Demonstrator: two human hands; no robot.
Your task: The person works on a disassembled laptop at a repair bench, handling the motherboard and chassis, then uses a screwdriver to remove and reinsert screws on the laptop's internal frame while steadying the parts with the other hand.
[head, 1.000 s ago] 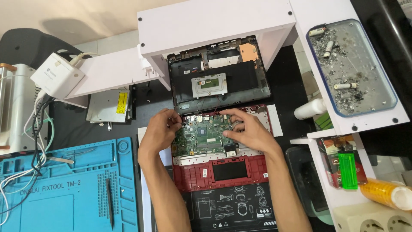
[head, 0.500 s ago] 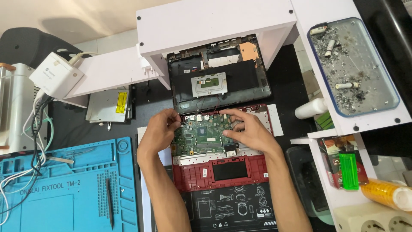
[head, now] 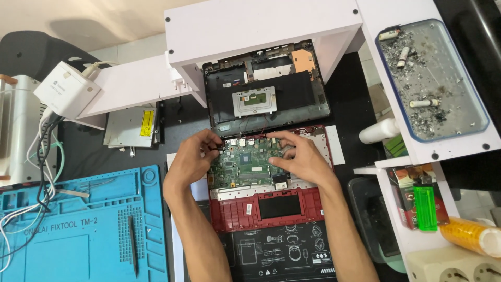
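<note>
**Both hands on a green circuit board in an opened red laptop shell**

Head view: the left hand [head: 192, 159] curls over the left edge of the green circuit board [head: 246, 166], fingers bent and pinching at the board's upper left corner; the right hand [head: 300, 159] lies across the board's right side, thumb pressed on its surface and fingers hooked over its upper right edge; both hands grip the board itself, neither one loose. The board sits in the upper half of the red laptop shell [head: 269, 206], which lies on the dark bench just in front of the person; below the board the shell shows a dark rectangular opening, and its lower edge touches a black printed sheet [head: 276, 253].

Just beyond the shell lies a black laptop base [head: 266, 94], open side up, with a silver touchpad plate at its middle and a copper patch at its far right corner; its far end is tucked under a white shelf unit [head: 261, 23]. To the left, a silver optical drive [head: 130, 127] with a yellow label rests on the bench; a white adapter box [head: 67, 90] with cables sits on a white ledge; a blue repair mat [head: 78, 230] fills the lower left, a dark tool [head: 133, 245] lying on it. To the right, a clear tray [head: 433, 78] of ash and cigarette ends sits on a white shelf; a green lighter [head: 425, 206] lies lower down.
</note>
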